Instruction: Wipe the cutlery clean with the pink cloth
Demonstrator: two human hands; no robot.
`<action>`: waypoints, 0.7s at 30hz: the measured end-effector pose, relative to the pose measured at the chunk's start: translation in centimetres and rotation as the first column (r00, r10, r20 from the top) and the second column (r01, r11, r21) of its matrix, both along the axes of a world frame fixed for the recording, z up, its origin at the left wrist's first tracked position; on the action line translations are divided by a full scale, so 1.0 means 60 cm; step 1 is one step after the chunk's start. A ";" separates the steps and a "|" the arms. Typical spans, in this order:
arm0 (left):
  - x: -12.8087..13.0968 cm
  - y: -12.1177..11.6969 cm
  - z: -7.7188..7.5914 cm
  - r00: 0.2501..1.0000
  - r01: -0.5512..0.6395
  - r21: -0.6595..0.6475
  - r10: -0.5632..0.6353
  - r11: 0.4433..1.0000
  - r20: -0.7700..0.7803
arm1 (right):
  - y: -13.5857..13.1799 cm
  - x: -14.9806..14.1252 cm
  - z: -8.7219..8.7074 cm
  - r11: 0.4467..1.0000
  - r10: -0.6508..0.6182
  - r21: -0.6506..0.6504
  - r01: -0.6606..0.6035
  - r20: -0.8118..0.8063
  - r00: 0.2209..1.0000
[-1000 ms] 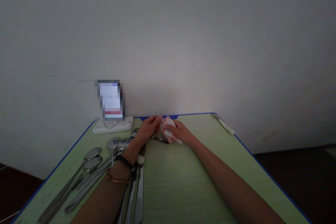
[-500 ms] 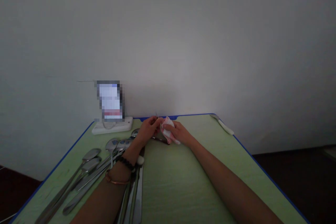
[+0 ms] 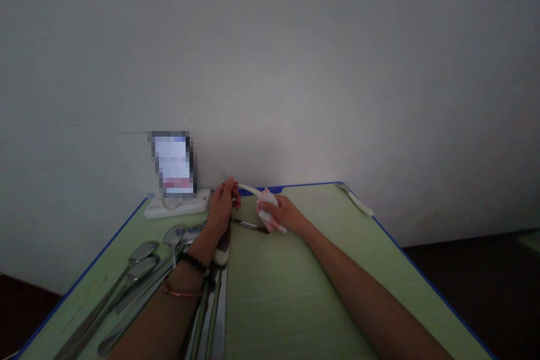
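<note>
My left hand [image 3: 223,202] is closed around the metal neck of a fork [image 3: 248,188] with a white handle. Its thin tines stick out above my fingers, towards the wall. In my right hand [image 3: 287,214] is a pink and white cloth [image 3: 268,208], wrapped over the end of the fork's handle. Below the two hands, a dark-handled utensil [image 3: 251,225] lies on the table, partly hidden by the cloth and my left hand. Under my left forearm several spoons [image 3: 143,251] and other long utensils lie side by side, partly covered.
The green table [image 3: 287,292] has a blue edge and stands against a grey wall. A phone [image 3: 175,166] leans upright on a white box-like base [image 3: 179,202] at the back left. Another white-handled fork-like utensil [image 3: 356,201] lies at the back right edge.
My left hand has moved left, away from the cloth, and the white handle between the hands now shows. My right hand stays nearly in place with the cloth.
</note>
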State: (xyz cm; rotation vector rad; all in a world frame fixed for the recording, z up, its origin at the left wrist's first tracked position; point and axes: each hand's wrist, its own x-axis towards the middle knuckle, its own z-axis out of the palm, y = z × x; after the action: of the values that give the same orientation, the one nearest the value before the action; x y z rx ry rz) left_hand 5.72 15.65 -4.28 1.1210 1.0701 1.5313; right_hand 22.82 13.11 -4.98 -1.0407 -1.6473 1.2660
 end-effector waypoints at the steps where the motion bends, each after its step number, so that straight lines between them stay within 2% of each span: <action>1: 0.000 -0.001 0.000 1.000 0.012 -0.003 -0.012 1.000 -0.010 | 0.000 0.000 0.000 1.000 -0.006 0.009 0.006 0.006 1.000; 11: 0.005 -0.004 0.000 0.990 0.104 -0.045 -0.107 0.994 -0.086 | -0.003 0.000 0.001 0.998 -0.037 0.049 0.036 0.016 0.999; 21: 0.007 -0.015 0.006 0.953 0.259 -0.041 -0.262 0.965 -0.153 | 0.002 -0.002 0.001 0.998 -0.030 0.057 0.025 0.079 0.996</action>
State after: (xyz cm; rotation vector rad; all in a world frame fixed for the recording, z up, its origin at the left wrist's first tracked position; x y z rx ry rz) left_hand 6.11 14.75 -3.92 1.3303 0.9941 1.2378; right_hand 22.70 13.26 -4.94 -1.0880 -1.7128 1.1670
